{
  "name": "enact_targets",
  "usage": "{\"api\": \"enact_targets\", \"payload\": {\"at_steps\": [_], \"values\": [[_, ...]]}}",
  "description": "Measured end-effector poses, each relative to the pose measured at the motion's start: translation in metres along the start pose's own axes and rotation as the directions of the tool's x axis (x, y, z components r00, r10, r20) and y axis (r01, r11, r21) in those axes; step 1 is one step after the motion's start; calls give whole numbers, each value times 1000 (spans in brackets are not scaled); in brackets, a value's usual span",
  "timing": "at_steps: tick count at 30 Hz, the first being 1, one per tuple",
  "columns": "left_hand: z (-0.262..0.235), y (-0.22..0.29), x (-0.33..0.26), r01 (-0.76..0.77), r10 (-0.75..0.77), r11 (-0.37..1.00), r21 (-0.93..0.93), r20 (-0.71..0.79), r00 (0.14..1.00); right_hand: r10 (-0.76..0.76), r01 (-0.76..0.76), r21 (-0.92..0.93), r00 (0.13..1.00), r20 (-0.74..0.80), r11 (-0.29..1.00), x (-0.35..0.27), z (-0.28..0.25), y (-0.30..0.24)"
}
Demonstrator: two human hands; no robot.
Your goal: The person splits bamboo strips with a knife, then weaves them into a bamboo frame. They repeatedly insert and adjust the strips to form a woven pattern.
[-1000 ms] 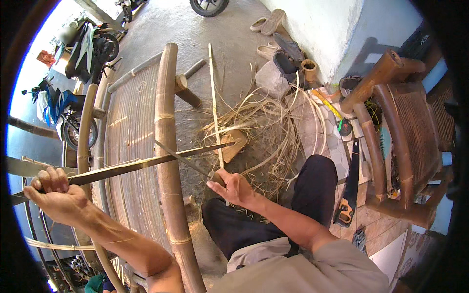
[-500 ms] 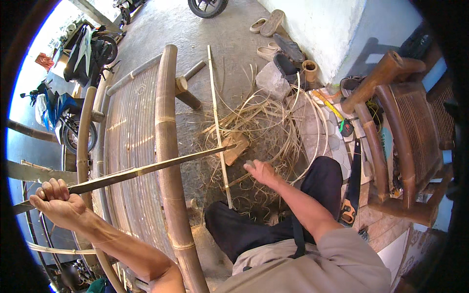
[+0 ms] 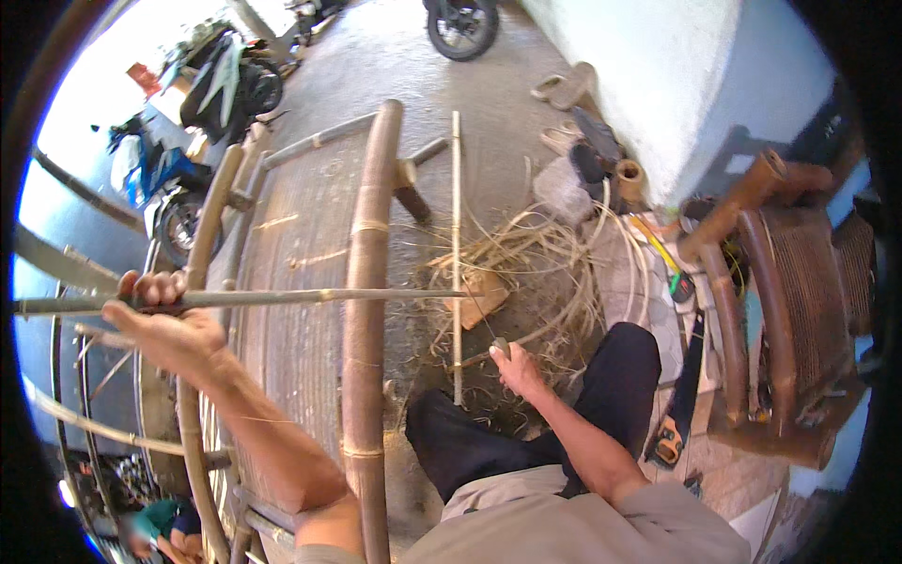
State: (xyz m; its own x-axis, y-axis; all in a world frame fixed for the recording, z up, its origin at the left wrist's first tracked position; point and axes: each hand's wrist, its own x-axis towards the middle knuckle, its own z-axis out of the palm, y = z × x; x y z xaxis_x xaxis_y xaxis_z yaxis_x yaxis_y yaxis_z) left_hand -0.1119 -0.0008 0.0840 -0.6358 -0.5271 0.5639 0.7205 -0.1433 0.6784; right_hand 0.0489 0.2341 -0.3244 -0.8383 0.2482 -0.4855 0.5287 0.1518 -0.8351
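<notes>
My left hand (image 3: 174, 324) is closed around a long greenish bamboo strip (image 3: 310, 297), which runs nearly level across the bamboo bench. Its right end lies over a wooden block (image 3: 485, 303) on the floor. My right hand (image 3: 520, 370) grips the short handle of what looks like a knife (image 3: 502, 345). Its thin blade, seen nearly edge-on, points up toward the strip's end; I cannot tell whether they touch. A pale, narrow bamboo strip (image 3: 457, 207) passes beside the block. Tangled shavings (image 3: 526, 240) surround the block.
The bamboo bench (image 3: 365, 235) stands to my left. At right are a handsaw (image 3: 678, 395), a tape measure (image 3: 680, 285) and a brown bamboo chair (image 3: 770, 310). Sandals (image 3: 571, 86) lie by the wall. Motorbikes (image 3: 160, 174) are parked at far left; another person (image 3: 164, 526) is at lower left.
My left hand has turned palm-up and moved right and up, bringing the strip from slanted to nearly level. The blade in my right hand now shows. The whole view has shifted.
</notes>
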Motion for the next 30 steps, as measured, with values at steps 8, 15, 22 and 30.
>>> {"api": "enact_targets", "payload": {"at_steps": [8, 15, 22, 30], "values": [[32, 21, -48, 55, 4, 980, -193, 294, 956, -697, 684, 222, 717, -25, 695, -128, -34, -190], [60, 38, -88, -124, 123, 992, 12, 84, 989, -668, 666, 50, 743, 50, 744, -149, -28, -244], [67, 39, -88, -167, 165, 986, 21, 61, 984, -689, 686, 103, 725, -7, 721, -127, -13, -208], [62, 37, -86, -156, 155, 988, 9, 51, 987, -561, 565, 68, 825, -68, 822, -106, -24, -190]]}}
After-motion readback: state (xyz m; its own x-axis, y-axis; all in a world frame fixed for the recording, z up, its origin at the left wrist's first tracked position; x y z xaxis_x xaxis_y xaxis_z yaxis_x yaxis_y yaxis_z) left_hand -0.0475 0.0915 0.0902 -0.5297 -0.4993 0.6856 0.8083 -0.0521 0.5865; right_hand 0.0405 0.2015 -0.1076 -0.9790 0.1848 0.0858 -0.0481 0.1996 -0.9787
